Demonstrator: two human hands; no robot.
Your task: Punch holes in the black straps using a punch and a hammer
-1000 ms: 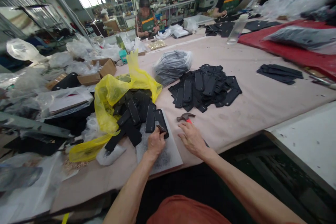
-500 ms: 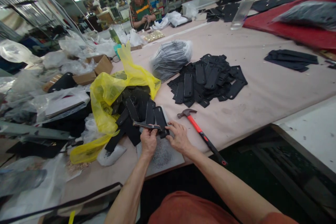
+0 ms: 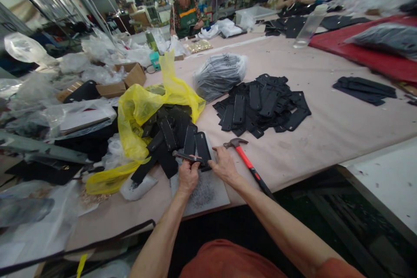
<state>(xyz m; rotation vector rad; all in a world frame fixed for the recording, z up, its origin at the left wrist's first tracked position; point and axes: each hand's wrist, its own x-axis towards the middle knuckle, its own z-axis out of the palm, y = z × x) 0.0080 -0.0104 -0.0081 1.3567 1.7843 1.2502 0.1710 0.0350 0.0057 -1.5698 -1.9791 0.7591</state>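
Note:
My left hand [image 3: 188,177] is closed around one end of a narrow dark strip [image 3: 186,157], seen nearly edge-on. Just right of it is my right hand [image 3: 225,166], thumb and fingers apart with nothing visible between them. Its fingertips are close to a black rectangular piece [image 3: 202,147]; whether they touch it I cannot tell. Under both hands lies a pale board [image 3: 208,193] with a worn grey patch. A claw hammer [image 3: 243,156] with a red and black handle rests right of my right hand. More black pieces [image 3: 167,134] spill from a yellow bag [image 3: 130,115].
A heap of black pieces [image 3: 260,102] lies ahead on the table [image 3: 312,156], beside a grey-filled plastic bag [image 3: 220,74]. A small stack of black strips [image 3: 363,90] is at right. Clear bags and a cardboard box [image 3: 135,76] crowd the left. Two people work across the table.
My right hand has come away from the strip's end, its fingers now apart. The left hand keeps hold of the strip. The whole view has shifted slightly.

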